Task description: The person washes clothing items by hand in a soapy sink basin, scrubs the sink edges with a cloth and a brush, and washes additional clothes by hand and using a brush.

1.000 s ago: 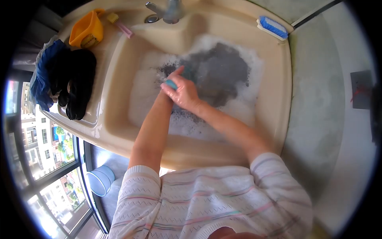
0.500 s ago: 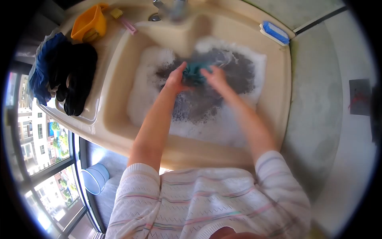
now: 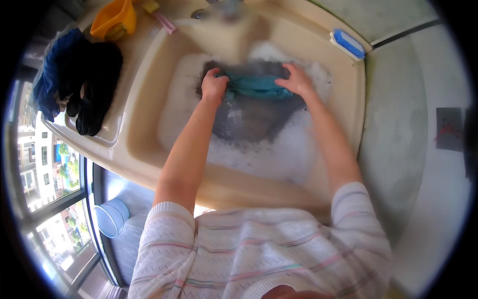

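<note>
A wet teal cloth (image 3: pixel 256 86) is stretched sideways between my two hands, at the surface of the soapy grey water (image 3: pixel 254 122). My left hand (image 3: pixel 215 85) grips its left end with the fingers curled in. At the other end, my right hand (image 3: pixel 297 81) has the cloth pinched between thumb and fingers. What kind of garment it is cannot be made out. White foam lies around the water in the beige sink (image 3: pixel 144 99).
Dark and blue clothes (image 3: pixel 94 79) lie on the left ledge. Behind them stand an orange basket (image 3: pixel 113 20) and a pink-handled brush (image 3: pixel 164 22). A blue brush (image 3: pixel 348 44) rests on the right rim. A light blue bucket (image 3: pixel 112 218) is on the floor, lower left.
My hands have moved apart, the right one outward to the right. The bunched teal cloth is now spread out between them. The view has shifted slightly.
</note>
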`<state>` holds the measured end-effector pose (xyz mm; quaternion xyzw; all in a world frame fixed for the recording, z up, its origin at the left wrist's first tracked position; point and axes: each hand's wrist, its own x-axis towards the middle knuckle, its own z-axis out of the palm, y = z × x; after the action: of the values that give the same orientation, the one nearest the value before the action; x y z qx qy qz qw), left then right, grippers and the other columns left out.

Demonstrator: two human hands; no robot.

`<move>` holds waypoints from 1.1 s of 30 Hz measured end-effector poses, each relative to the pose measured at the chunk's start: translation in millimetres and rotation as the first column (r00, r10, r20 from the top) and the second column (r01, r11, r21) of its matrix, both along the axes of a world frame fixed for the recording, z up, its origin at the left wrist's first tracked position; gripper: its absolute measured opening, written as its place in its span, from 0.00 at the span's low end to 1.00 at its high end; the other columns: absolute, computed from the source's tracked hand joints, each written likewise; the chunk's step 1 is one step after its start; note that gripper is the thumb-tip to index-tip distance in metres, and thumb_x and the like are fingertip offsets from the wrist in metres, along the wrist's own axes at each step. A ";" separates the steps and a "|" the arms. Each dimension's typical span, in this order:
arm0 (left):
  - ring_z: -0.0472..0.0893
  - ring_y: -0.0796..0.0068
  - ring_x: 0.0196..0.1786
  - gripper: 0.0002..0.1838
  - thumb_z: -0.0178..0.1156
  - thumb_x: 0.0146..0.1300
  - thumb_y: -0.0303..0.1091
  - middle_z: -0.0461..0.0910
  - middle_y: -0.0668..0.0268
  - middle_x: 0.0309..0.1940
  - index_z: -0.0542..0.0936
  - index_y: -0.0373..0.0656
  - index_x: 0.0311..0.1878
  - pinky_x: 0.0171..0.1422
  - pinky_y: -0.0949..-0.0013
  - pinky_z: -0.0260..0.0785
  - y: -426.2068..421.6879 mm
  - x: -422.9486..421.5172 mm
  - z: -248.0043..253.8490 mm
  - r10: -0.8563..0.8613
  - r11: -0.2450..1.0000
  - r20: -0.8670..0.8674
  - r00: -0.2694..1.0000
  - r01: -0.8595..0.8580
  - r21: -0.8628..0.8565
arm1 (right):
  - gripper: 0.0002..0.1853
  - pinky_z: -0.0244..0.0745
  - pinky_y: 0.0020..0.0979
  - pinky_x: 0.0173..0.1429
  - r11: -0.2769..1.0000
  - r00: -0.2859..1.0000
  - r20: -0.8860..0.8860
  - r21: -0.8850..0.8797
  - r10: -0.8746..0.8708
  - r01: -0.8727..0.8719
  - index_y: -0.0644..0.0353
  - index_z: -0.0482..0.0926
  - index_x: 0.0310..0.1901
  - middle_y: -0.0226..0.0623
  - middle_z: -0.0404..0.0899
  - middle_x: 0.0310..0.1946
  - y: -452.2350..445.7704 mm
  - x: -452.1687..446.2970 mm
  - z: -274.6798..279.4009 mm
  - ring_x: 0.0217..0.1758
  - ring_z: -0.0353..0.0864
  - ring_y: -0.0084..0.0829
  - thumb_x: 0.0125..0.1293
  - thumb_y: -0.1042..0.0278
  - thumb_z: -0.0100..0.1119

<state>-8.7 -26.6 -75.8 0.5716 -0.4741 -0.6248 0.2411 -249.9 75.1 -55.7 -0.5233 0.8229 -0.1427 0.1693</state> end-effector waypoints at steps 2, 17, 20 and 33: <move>0.72 0.77 0.29 0.24 0.57 0.48 0.28 0.72 0.67 0.30 0.69 0.38 0.52 0.30 0.74 0.65 -0.5 -5.6 -9.8 -0.003 0.975 0.069 0.998 0.018 -0.223 | 0.36 0.47 0.56 0.63 0.984 0.984 -0.099 0.114 0.146 -0.134 0.52 0.68 0.54 0.37 0.63 0.57 -0.1 30.9 5.7 0.63 0.56 0.42 0.40 0.51 0.65; 0.77 0.60 0.34 0.28 0.43 0.62 0.54 0.75 0.54 0.36 0.69 0.32 0.44 0.37 0.58 0.71 62.9 -36.4 44.6 0.091 0.666 -0.557 0.825 0.365 0.650 | 0.13 0.68 0.38 0.47 0.851 0.853 -0.096 -0.071 0.513 -0.520 0.58 0.74 0.36 0.38 0.69 0.40 30.7 109.1 75.9 0.46 0.69 0.41 0.45 0.79 0.54; 0.76 0.62 0.35 0.20 0.43 0.64 0.45 0.75 0.56 0.34 0.70 0.33 0.41 0.41 0.60 0.71 58.9 -32.1 38.4 0.246 0.701 -0.598 0.763 0.286 0.653 | 0.13 0.69 0.37 0.45 0.802 0.806 0.072 -0.185 0.587 -0.568 0.61 0.73 0.35 0.37 0.70 0.39 54.5 126.5 90.5 0.44 0.71 0.41 0.45 0.83 0.51; 0.71 0.67 0.46 0.23 0.66 0.44 0.35 0.72 0.64 0.42 0.72 0.48 0.46 0.37 0.57 0.70 70.8 -20.0 81.2 -0.176 0.808 -0.688 0.704 0.503 0.307 | 0.30 0.67 0.35 0.57 0.994 -0.390 0.915 -0.077 0.103 0.080 0.62 0.65 0.56 0.49 0.70 0.51 9.3 73.4 22.2 0.52 0.72 0.41 0.55 0.52 0.54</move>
<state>-28.7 44.2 5.3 0.2685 -0.2980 -0.9089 0.1144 -176.5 84.5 -33.5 -0.1863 0.2980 -0.5580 0.7517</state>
